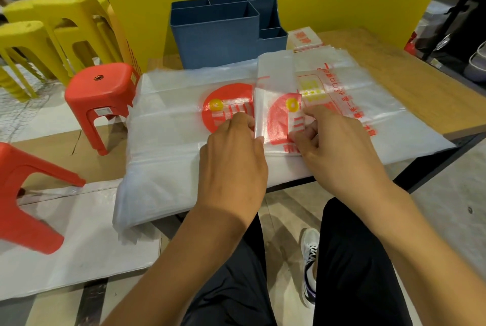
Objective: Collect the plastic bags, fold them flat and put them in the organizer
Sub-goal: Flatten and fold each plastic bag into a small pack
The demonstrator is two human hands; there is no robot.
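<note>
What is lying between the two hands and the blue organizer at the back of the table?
In the head view, only plastic bags: from left hand and right hand the spread stack reaches the blue organizer.

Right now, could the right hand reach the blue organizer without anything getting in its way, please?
Probably yes. The right hand pinches the bag being folded, and only flat bags lie between it and the organizer, whose top is open.
</note>
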